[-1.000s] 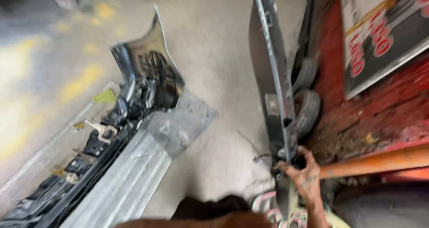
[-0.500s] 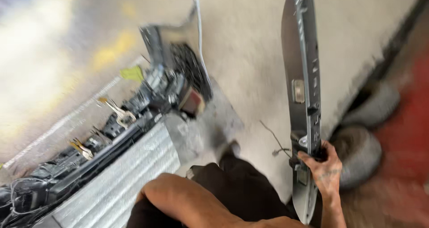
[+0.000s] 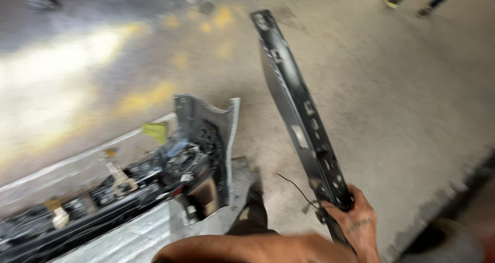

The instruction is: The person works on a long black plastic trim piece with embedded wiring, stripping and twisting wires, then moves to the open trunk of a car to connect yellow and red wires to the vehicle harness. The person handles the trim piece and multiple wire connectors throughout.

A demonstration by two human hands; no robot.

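The right hand (image 3: 356, 223), at the lower right of the frame, is closed around the near end of a long dark metal panel (image 3: 296, 113). The panel's long axis runs from that grip up and leftward to the upper middle of the frame, held clear of the concrete floor (image 3: 412, 98). The left hand is out of view; only a bare forearm (image 3: 247, 248) crosses the bottom edge. A car bumper (image 3: 154, 180) lies on the floor at lower left, well apart from the panel.

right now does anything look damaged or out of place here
The dark grey car bumper lies inside-up on the concrete floor, detached, its clips and wiring exposed. A thin loose wire dangles from the long dark metal panel gripped by the right hand.
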